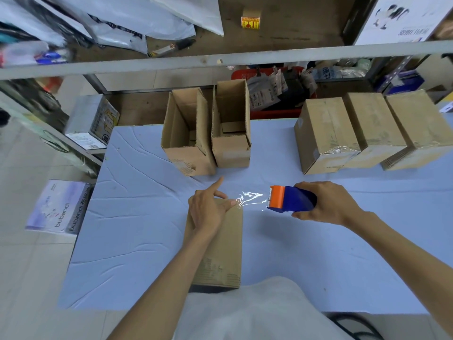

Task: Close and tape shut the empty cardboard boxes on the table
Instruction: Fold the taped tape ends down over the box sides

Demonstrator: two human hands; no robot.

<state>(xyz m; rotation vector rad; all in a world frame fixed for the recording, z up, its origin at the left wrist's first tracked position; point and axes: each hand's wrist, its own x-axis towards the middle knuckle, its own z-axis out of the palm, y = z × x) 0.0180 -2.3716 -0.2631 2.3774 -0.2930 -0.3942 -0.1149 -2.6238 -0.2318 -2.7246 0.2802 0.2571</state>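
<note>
Table (147, 217): two open boxes (188, 158) (231, 153), three taped (326, 133) (375, 126) (421, 121), one closed (228, 241); left hand (208, 212) presses tape (250, 198), right hand (328, 204) grips dispenser (294, 200).

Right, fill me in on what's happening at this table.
A person is taping the closed box lying in front of them. The left hand presses the end of a clear tape strip onto the box's far end, and the right hand grips the tape dispenser it runs from, held off to the right. Two open boxes stand at the back of the table; three taped boxes sit on the right.
</note>
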